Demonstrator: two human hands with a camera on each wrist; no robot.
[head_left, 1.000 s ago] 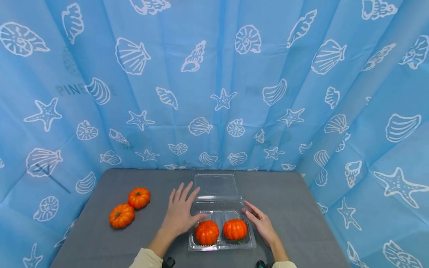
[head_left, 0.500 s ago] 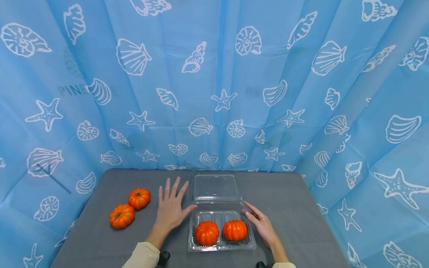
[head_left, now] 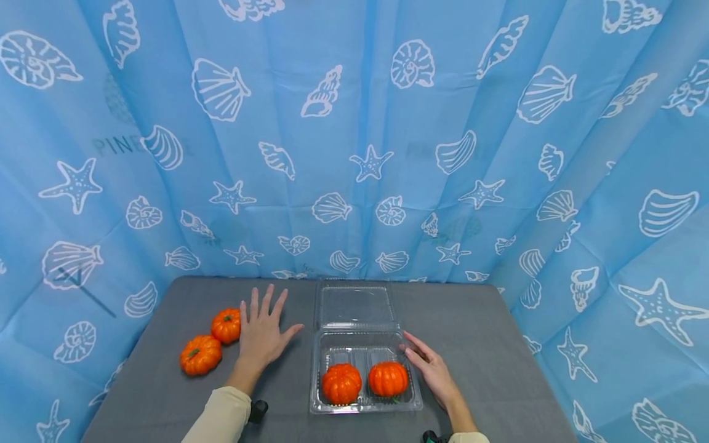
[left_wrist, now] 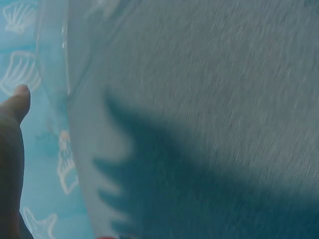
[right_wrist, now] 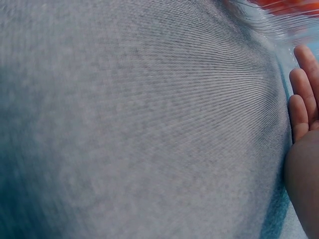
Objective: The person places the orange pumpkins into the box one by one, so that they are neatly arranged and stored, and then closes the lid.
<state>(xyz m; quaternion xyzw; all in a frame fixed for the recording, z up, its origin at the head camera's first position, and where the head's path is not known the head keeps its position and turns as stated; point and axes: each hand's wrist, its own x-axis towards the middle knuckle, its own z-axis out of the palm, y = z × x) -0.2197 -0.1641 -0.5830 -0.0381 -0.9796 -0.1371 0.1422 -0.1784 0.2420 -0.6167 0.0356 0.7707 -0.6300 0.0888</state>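
A clear plastic clamshell box (head_left: 410, 405) lies on the grey table with its lid (head_left: 356, 306) folded back. Inside the box sit two small orange pumpkins, a left one (head_left: 341, 384) and a right one (head_left: 388, 378). My left hand (head_left: 260, 338), fingers spread, is over the table and holds nothing. It is close to the farther of two loose pumpkins (head_left: 224, 326), covering part of its right side; the nearer loose pumpkin (head_left: 200, 355) lies beside that one. My right hand (head_left: 437, 375) has its loosely extended fingertips at the box's right side.
A grey cloth (head_left: 471, 332) covers the table. Behind and around it hangs a blue curtain (head_left: 354, 123) printed with white shells and starfish. The left wrist view shows a hand's shadow on the cloth.
My left hand has moved left from over the box to beside the loose pumpkins, fingers still spread. My right hand and the pumpkins have stayed put.
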